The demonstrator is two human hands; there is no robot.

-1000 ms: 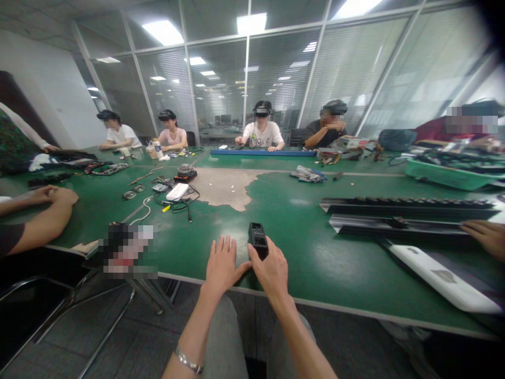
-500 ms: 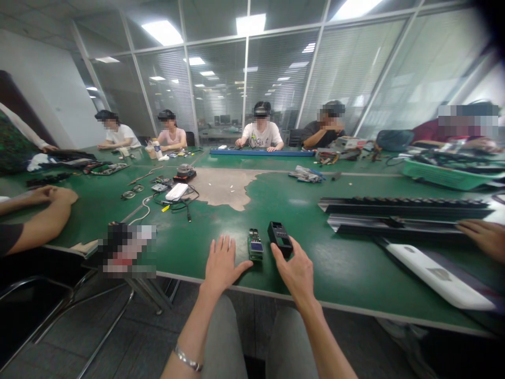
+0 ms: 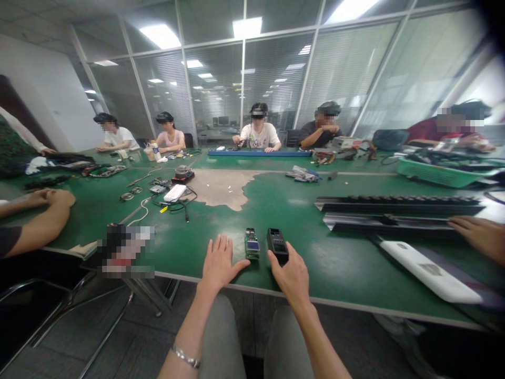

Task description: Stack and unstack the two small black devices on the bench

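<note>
My left hand (image 3: pixel 220 263) lies flat on the green table, fingers stretched forward and thumb out to the right. Just beyond the thumb tip is a small green circuit board (image 3: pixel 251 245) with a blue display on it. To the right of the board sits a black plastic case (image 3: pixel 277 243) with a window-like opening and several slots. Thumb and fingers of my right hand (image 3: pixel 291 273) grip the near end of this case, at or just above the tabletop. A narrow gap separates case and board.
Two long black rails (image 3: pixel 386 223) lie to the right, with a white elongated device (image 3: pixel 430 271) nearer. Another person's hand (image 3: pixel 477 237) touches the near rail. Cables and a white box (image 3: pixel 174 193) lie at left. A green basket (image 3: pixel 434 173) stands far right. Several people sit around.
My right hand has turned the black case slightly, so it now stands more nearly parallel to the circuit board. My left hand stays flat. The whole view has shifted a little.
</note>
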